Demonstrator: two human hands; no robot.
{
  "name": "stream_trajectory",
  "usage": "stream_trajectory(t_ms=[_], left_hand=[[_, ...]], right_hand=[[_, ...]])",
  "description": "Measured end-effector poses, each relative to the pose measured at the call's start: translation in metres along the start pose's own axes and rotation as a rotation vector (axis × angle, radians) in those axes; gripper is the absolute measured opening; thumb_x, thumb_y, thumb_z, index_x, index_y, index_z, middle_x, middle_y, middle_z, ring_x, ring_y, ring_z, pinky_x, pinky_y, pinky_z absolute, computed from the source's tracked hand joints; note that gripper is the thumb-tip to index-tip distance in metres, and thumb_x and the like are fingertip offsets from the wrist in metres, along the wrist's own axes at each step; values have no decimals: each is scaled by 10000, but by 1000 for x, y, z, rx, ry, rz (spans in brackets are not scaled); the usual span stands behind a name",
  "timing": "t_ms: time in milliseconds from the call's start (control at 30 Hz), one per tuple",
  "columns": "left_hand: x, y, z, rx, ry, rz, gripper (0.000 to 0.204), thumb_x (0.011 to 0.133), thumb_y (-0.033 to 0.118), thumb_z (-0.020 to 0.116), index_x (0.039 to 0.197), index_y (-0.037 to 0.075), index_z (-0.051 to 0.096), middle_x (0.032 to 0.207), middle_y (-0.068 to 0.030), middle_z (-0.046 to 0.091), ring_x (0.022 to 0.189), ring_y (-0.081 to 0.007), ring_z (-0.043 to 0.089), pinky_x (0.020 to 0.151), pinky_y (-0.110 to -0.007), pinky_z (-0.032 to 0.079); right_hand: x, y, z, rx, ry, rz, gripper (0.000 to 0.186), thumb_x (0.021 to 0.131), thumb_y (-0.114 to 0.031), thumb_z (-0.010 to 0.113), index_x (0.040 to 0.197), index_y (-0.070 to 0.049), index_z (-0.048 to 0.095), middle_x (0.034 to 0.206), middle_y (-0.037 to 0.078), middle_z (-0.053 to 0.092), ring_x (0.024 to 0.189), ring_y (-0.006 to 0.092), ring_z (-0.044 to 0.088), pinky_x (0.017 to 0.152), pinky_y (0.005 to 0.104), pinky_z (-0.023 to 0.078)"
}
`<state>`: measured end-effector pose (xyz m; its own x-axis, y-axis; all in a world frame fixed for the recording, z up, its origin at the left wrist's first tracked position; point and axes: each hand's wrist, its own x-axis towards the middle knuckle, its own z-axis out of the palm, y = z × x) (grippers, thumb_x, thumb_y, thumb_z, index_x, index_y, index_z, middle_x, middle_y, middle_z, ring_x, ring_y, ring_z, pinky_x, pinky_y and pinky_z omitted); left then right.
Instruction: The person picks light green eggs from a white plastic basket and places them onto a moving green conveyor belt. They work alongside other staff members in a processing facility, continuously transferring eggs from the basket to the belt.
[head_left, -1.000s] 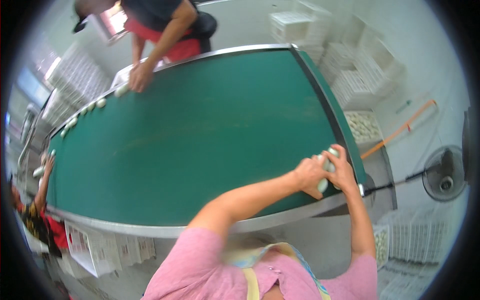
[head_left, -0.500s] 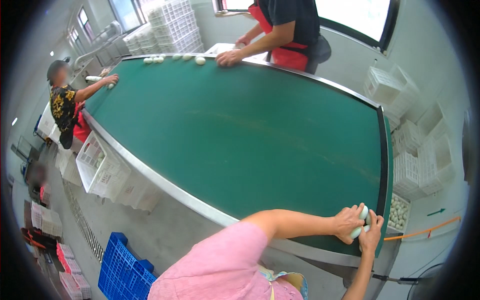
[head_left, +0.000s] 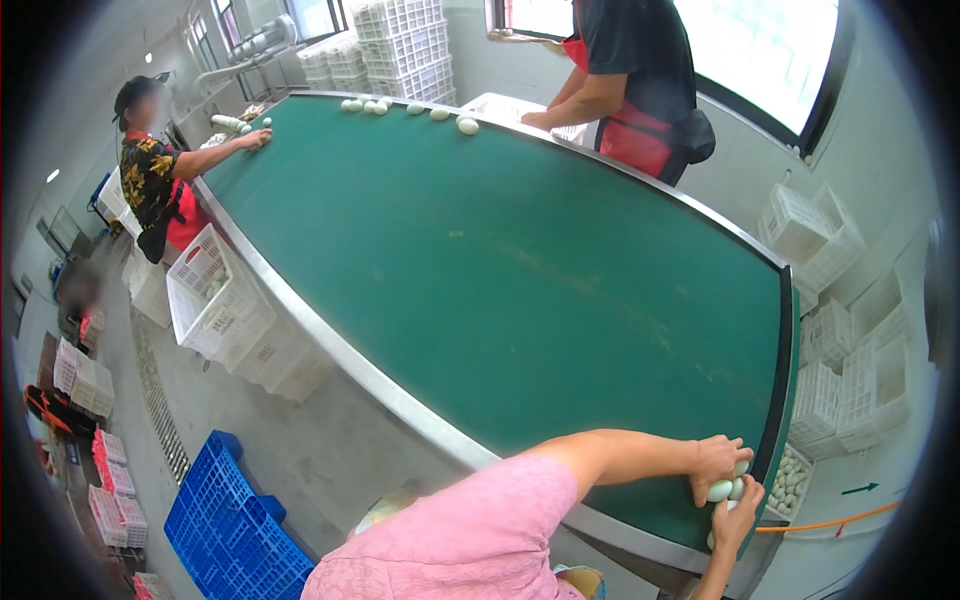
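Observation:
At the near right corner of the green conveyor belt (head_left: 480, 300), my two hands are close together around several pale green eggs (head_left: 720, 490). My left hand (head_left: 716, 464) reaches over them from the left, its fingers curled round the eggs. Facing it from below, my right hand (head_left: 737, 517) has its fingers bent around eggs as well. The fingers partly cover the eggs, so which egg belongs to which hand is hard to tell. Beside the belt's dark end strip, a white crate full of eggs (head_left: 792, 482) sits lower down.
Loose eggs (head_left: 468, 126) lie along the belt's far edge. One co-worker (head_left: 640, 90) stands behind that edge, another (head_left: 160, 170) at the far left with a hand on eggs. White crates (head_left: 222, 300) stand left and right. A blue pallet (head_left: 235, 520) leans at lower left.
The view has shifted, so the belt sits differently in the picture. My hands remain on the eggs at the corner. The far co-worker's hand has drawn back from the belt toward a white crate.

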<state>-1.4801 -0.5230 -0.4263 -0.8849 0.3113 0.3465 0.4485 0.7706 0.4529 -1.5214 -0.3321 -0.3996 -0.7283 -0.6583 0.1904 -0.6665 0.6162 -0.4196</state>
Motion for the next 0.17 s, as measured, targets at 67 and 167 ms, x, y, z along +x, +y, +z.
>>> stream_trajectory(t_ms=[67,167], left_hand=[[-10,3,-10,19,26,-30,446,423,375,794,798,137,754,1281,-216,476,1064,-360,511,728,-413,518],[-29,12,-10,-12,172,-50,443,411,372,795,758,100,748,1254,-236,496,1029,-380,537,717,-437,531]], right_hand=[[-12,-16,2,-13,-9,0,544,757,-123,664,1269,-91,483,1278,182,475,1122,440,533,900,467,466],[-31,-50,3,-28,46,10,671,739,-149,709,1357,-113,449,1316,207,464,1177,450,499,942,464,448]])
